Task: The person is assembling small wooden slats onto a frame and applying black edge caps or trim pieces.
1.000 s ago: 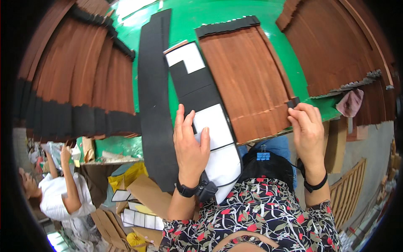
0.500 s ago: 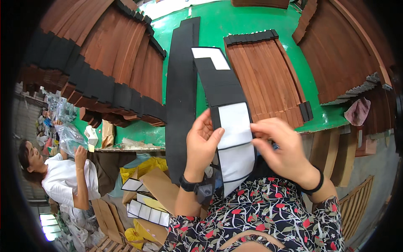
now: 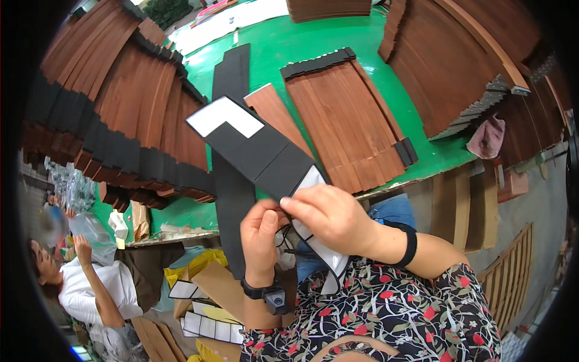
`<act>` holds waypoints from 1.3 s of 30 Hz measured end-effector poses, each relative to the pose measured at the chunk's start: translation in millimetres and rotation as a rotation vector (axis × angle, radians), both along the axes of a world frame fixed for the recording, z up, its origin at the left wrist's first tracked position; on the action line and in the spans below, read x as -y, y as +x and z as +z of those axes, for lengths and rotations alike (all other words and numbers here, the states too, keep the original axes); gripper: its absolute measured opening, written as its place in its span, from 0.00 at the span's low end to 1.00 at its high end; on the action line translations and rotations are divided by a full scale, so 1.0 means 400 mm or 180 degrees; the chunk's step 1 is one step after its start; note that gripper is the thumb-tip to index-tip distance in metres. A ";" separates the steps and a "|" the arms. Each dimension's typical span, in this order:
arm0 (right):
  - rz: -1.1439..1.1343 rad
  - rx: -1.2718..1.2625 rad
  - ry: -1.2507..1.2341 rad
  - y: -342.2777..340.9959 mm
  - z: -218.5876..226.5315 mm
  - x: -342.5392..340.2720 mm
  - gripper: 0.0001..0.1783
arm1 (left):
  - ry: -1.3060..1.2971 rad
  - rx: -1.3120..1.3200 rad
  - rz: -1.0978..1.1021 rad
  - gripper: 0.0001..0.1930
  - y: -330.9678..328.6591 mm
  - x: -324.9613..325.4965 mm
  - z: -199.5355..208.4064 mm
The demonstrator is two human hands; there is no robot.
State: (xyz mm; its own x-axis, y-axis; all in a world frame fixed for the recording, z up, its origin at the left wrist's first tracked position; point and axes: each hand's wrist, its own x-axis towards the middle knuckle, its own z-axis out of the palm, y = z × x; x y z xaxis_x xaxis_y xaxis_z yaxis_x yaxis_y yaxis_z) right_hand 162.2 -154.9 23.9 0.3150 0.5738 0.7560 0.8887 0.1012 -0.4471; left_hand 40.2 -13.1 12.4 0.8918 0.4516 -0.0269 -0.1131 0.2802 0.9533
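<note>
A long black sheet strip (image 3: 259, 151) with white backing patches slants across in front of me, its far end over the table. My right hand (image 3: 332, 220) is closed on it, fingertips pinching its left edge. The white lower part (image 3: 329, 256) of the strip hangs bent below that hand, against my patterned clothing. My left hand (image 3: 260, 235) is beside the same edge, fingers curled in and thumb raised, almost meeting the right fingertips. Whatever it pinches is hidden. Thin black strands (image 3: 286, 232) loop out next to its fingers.
A green table (image 3: 265, 36) holds stacked brown wooden slats (image 3: 344, 127), with more stacks left and right. Long black sheets (image 3: 232, 193) lie at its near side. Cardboard and white-patched pieces (image 3: 211, 320) are at lower left. Another person (image 3: 99, 286) works at far left.
The strip has tilted, its far end swinging left. My right hand has moved left onto its edge, while my left hand has dropped lower and left. The whole view has shifted.
</note>
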 end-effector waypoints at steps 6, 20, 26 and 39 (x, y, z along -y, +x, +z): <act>0.0506 -0.0620 0.0098 0.003 -0.004 0.019 0.12 | 0.0567 -0.0167 0.0620 0.12 0.055 0.029 0.036; 0.0187 -0.3460 0.1020 0.134 -0.013 0.339 0.25 | 0.4596 -0.0109 0.0401 0.27 0.168 0.025 0.082; -0.0456 -0.3334 0.1606 0.169 -0.013 0.410 0.26 | 0.4785 0.0313 -0.0826 0.33 0.289 0.168 0.099; -0.1236 -0.2968 0.0003 0.119 -0.064 0.355 0.35 | 0.4953 0.0331 -0.1120 0.39 0.383 0.218 -0.002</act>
State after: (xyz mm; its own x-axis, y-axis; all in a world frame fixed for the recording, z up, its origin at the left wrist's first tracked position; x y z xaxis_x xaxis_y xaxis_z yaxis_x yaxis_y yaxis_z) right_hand 209.9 -296.9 -1.8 0.9454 0.3054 0.1133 0.1563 -0.1200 -0.9804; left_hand 193.5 -100.4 11.8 0.9212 -0.2390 0.3070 -0.3354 -0.8878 0.3151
